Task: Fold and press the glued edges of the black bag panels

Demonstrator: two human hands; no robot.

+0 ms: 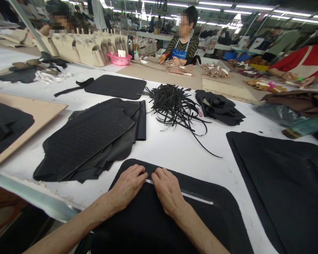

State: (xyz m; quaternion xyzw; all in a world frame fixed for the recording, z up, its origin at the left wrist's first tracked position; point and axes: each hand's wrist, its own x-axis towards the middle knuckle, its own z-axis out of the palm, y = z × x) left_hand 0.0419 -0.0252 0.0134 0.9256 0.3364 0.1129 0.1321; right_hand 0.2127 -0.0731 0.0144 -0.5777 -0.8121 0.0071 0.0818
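In front of me lies a large black leather-like panel (225, 218) with rounded corners. A narrow slot crosses it near its far edge, and a white strip (197, 198) shows in the slot. My left hand (129, 183) is on the panel at the left part of the slot, its fingers curled and pinched at the edge. Close beside it, my right hand (168, 188) is curled the same way on the slot's edge. A short bit of white shows between the two hands. The fingertips are partly hidden, so I cannot tell exactly what is between them.
Black cut pieces (87, 137) are stacked at left. Ahead lies a heap of thin black strips (172, 102). More black panels (288, 183) rest at right. A tan board (42, 121) is at far left. Across the table, a person (184, 38) works near a pink basket (119, 59).
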